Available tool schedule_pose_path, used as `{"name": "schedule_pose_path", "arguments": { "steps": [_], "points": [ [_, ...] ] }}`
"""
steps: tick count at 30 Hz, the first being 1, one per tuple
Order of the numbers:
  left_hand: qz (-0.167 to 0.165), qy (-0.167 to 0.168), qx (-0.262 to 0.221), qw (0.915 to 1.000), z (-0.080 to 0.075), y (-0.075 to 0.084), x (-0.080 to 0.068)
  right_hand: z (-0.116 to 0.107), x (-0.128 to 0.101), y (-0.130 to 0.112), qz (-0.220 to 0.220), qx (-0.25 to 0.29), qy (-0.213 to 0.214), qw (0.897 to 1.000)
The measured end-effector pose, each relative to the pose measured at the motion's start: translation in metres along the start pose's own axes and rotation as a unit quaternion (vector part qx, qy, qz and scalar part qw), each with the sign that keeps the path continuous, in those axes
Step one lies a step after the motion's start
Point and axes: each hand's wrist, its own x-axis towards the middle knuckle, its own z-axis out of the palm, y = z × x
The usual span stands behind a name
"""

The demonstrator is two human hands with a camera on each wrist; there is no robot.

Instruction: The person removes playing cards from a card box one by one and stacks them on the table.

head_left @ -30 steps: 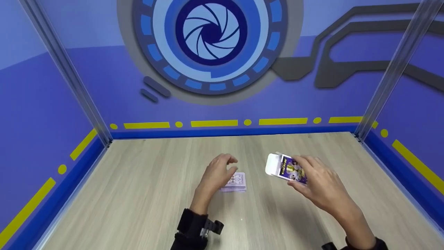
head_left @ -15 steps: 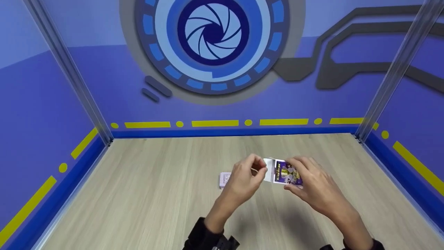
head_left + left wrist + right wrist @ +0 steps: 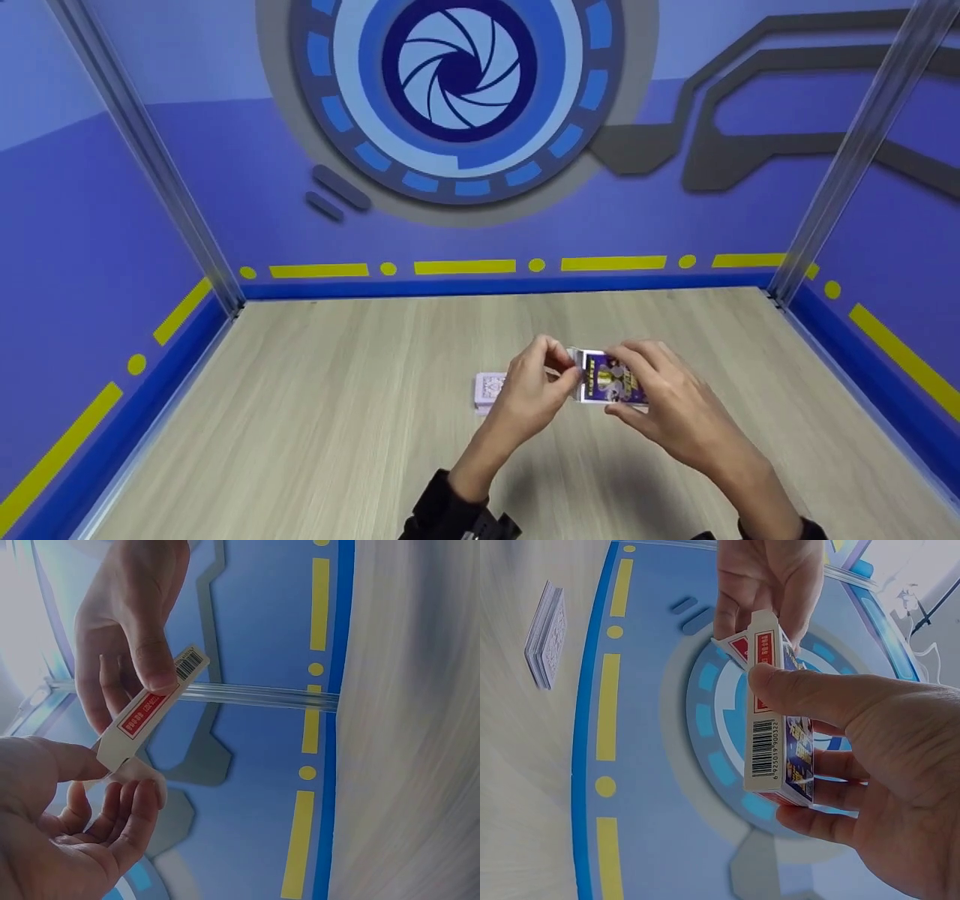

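My right hand (image 3: 679, 394) grips a small playing card box (image 3: 611, 377), purple and yellow on its face, held above the table. In the right wrist view the thumb presses its white side with a barcode, and the fingers wrap behind. At the box's left end is my left hand (image 3: 534, 386), thumb and curled fingers at the white end flap (image 3: 141, 772), the thumb tip on the box corner. A stack of playing cards (image 3: 487, 390) with a pale purple back pattern lies on the table, partly hidden behind the left hand.
The wood-grain table (image 3: 337, 405) is bounded by a blue printed back wall (image 3: 465, 240) and side walls with yellow dashes. Metal posts (image 3: 161, 165) stand at the back corners. Black straps (image 3: 442, 506) sit around the wrists.
The left hand has moved right from above the card stack to the box's open end. The box has shifted slightly left and levelled, its flap now mostly hidden by the left fingers.
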Motion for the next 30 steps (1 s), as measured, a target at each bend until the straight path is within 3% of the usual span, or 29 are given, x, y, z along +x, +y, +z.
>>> {"name": "schedule_pose_path", "arguments": {
  "steps": [7,15,26,30],
  "points": [
    [-0.019,-0.015,-0.004,0.9997,-0.002,-0.001,0.000,0.003,0.001,0.000,-0.026,-0.012,0.016,0.999],
    [-0.050,-0.012,-0.008,0.9986,-0.005,-0.001,-0.001,0.003,0.000,0.002,-0.020,-0.016,0.006,1.000],
    [0.002,-0.014,0.013,0.9998,-0.017,-0.001,0.003,0.003,0.000,0.006,0.026,-0.018,-0.010,0.999],
    [0.026,-0.012,0.066,0.9974,-0.026,0.001,0.003,0.003,0.000,0.007,0.047,-0.013,-0.013,0.999]
  ]
}}
